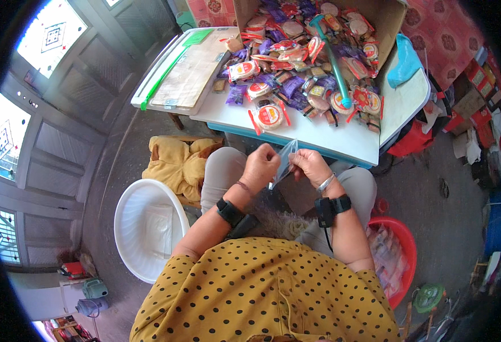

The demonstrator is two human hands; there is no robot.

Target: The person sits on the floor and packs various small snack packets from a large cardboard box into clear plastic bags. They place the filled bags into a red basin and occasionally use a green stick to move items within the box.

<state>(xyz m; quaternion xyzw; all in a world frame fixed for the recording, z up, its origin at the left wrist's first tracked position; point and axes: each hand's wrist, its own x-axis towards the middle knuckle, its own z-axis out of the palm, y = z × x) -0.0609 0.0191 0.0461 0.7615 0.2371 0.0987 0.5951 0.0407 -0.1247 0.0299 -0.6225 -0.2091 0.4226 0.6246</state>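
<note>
Between my two hands, over my lap, is a clear plastic bag. My left hand is curled at the bag's left edge, and my right hand pinches its right edge between thumb and fingertips. Just beyond them, the white table bears a heap of small wrapped snacks. Closest to my hands lies a round rice cracker in a clear wrapper with red ends. Purple-wrapped sweets and brown bars lie among the heap, which spills from a cardboard box. A teal stick rests across the pile.
On a wooden board at the left lies a green fly swatter. A white basin with flat plastic bags stands left of me; a red basin with filled bags stands right. A cushioned stool and blue cloth are nearby.
</note>
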